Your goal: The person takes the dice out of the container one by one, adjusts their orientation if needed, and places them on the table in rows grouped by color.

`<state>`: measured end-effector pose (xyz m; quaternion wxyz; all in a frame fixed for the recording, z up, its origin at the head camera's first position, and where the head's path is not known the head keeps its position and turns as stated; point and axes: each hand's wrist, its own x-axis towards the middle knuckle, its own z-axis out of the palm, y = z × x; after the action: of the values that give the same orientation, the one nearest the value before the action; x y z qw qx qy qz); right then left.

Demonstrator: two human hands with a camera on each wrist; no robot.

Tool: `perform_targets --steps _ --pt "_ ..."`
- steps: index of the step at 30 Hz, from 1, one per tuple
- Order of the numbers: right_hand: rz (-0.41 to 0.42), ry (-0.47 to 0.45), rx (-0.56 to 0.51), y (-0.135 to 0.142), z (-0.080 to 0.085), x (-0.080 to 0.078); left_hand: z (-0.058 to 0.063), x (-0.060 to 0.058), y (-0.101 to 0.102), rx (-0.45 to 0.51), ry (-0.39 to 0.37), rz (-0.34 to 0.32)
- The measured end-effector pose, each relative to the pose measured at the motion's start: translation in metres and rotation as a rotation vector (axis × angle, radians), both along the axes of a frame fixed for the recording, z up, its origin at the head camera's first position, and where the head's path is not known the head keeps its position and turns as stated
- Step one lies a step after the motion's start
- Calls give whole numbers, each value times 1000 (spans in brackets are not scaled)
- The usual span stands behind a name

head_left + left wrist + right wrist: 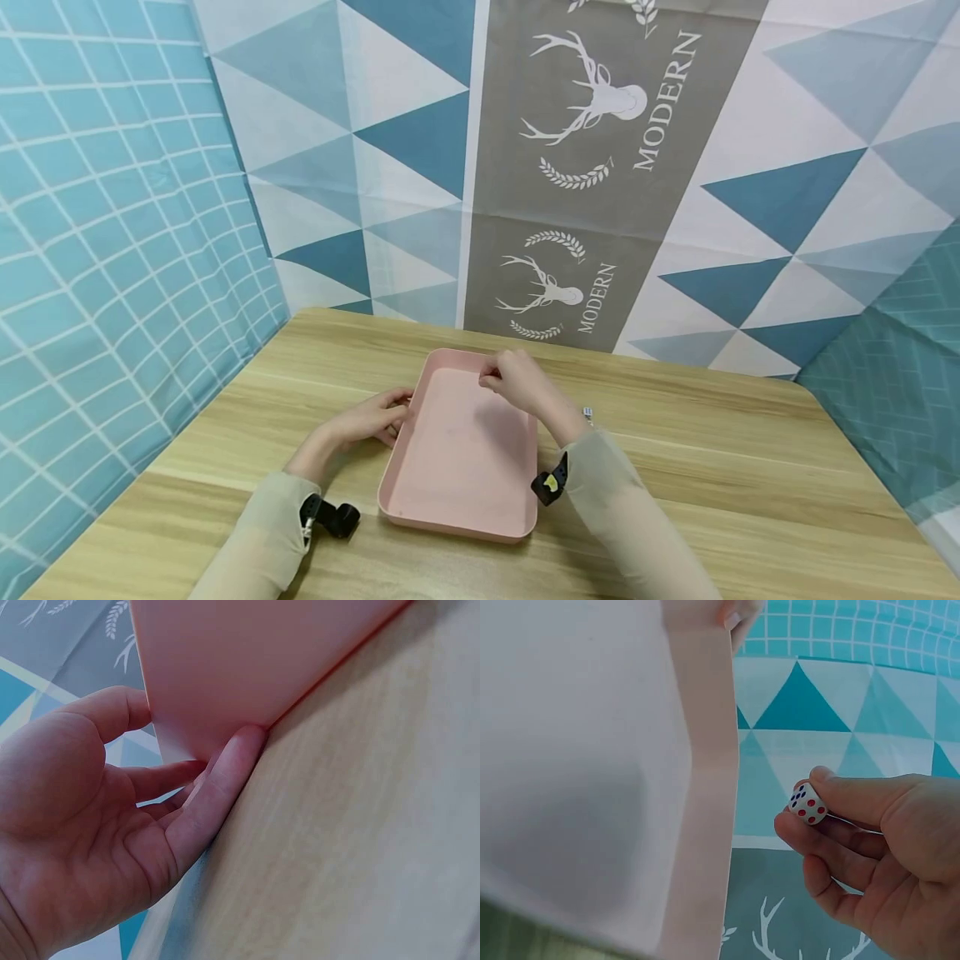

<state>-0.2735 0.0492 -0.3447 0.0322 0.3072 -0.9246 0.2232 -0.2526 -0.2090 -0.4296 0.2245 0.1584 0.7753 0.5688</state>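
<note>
A shallow pink tray (457, 454) lies on the wooden table with its floor bare in the head view. My left hand (371, 417) grips its left side, thumb at the rim and the other fingers against the outer wall (225, 675). Above the tray's far right corner is my right hand (517, 382). Between its thumb and fingers it pinches a white die (808, 804), with blue and red dots showing in the right wrist view. The head view hides this die behind the fingers.
Small white dotted things, apparently dice (588, 413), lie on the table right of the tray, partly hidden by the right forearm. A patterned cloth (412, 167) hangs along the table's back edge. Blue checked cloth (112, 250) borders the left side. Both wrists wear black cameras.
</note>
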Motion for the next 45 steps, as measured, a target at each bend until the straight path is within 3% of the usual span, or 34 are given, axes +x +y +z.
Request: perform_targets --steps 16,26,34,45 --pt "-34 -42 -158 29 -13 23 2 0 0 6 -5 -7" --pt "-122 5 -155 47 -20 38 2 0 0 10 -4 -5" --pt "-179 -43 -171 67 -26 48 0 0 0 6 -4 -5" --pt "-184 -28 -151 92 -33 58 1 0 -2 3 -9 -10"
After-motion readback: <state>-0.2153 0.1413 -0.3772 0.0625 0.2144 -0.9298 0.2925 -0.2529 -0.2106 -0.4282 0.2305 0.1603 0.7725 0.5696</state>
